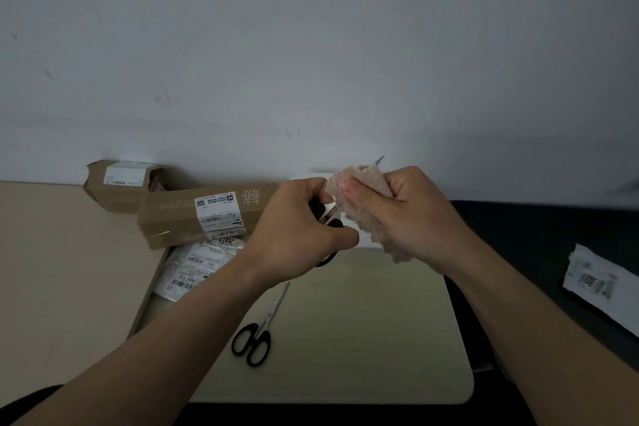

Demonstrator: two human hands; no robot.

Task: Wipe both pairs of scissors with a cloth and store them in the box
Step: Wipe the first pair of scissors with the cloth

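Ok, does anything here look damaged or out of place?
The far cardboard box looks torn open and crumpled at its right end. Nothing else stands out; the second pair of scissors lies closed and flat.

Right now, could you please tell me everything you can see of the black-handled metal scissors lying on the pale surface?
The black-handled metal scissors lie flat on the pale beige surface, just below the left forearm in the view. Two black oval finger loops, plastic by the look, face the person. The slim silvery blades are closed and point away, slightly to the right. The tip ends at the forearm's edge in the picture. No hand touches them.
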